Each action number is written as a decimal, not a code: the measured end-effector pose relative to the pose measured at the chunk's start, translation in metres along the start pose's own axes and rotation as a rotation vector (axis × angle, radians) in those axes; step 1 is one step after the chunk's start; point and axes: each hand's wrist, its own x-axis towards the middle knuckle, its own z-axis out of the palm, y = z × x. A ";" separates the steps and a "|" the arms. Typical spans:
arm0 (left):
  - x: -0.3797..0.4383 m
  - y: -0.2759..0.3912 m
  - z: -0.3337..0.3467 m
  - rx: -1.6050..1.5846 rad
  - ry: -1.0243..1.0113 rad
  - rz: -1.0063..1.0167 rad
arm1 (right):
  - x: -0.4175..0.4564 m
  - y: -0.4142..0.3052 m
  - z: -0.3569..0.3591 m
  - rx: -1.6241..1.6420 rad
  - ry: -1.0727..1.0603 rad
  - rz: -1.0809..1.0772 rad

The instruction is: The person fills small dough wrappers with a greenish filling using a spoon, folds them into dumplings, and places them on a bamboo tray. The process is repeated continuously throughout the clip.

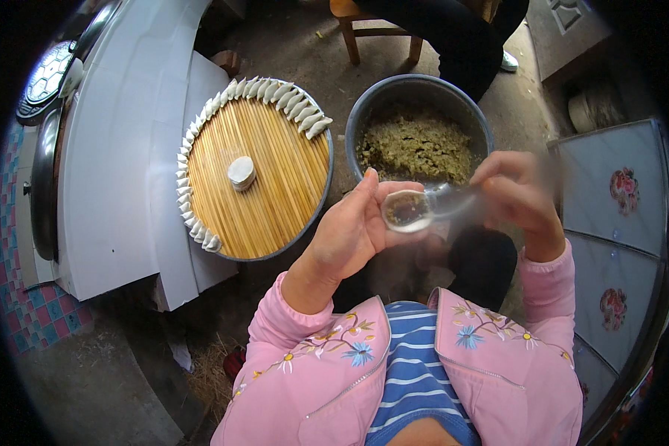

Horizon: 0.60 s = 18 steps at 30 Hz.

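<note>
My left hand (343,237), palm up, holds a round dough wrapper (408,227) with some crumbly filling on it. Blurred by motion, a spoon (454,202) reaches the wrapper from the right; its handle is pinched in my right hand (515,192). Just beyond both hands stands a deep grey basin (350,131) with a mass of yellow-green minced filling (418,145). On the left, a round tray of thin wooden slats (279,206) carries a curved row of folded dumplings (183,182) along its rim. A short stack of wrappers (241,171) sits near its middle.
A white-covered counter (117,167) runs along the left, with a metal lid (45,184) on it. Cabinet panels with flower prints (607,184) stand close on my right. Opposite, a person in dark trousers (451,39) is by a wooden chair (354,39).
</note>
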 end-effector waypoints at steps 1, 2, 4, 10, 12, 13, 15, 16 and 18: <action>0.000 0.001 0.001 -0.002 0.000 0.008 | -0.001 -0.001 0.000 -0.026 0.022 0.019; 0.000 0.000 0.002 -0.019 0.001 0.002 | -0.004 0.001 -0.002 0.011 0.012 -0.005; -0.002 -0.001 0.002 -0.053 0.008 -0.008 | -0.010 0.008 -0.007 0.089 -0.011 -0.052; -0.007 -0.008 -0.004 -0.062 0.012 0.003 | -0.017 0.004 -0.008 0.067 0.141 -0.158; -0.009 -0.008 -0.001 -0.016 0.006 0.000 | -0.006 0.020 -0.018 -0.334 0.263 -0.206; -0.009 -0.009 0.001 0.008 0.001 -0.004 | 0.003 0.034 -0.023 -0.534 0.326 -0.227; -0.014 -0.009 0.007 -0.018 -0.046 0.005 | 0.031 0.072 -0.023 -1.011 0.248 -0.568; -0.017 -0.011 0.008 -0.036 -0.067 0.010 | 0.038 0.083 -0.017 -1.179 0.170 -0.514; -0.018 -0.011 0.015 -0.077 -0.117 0.009 | 0.046 0.111 -0.015 -1.449 0.103 -0.504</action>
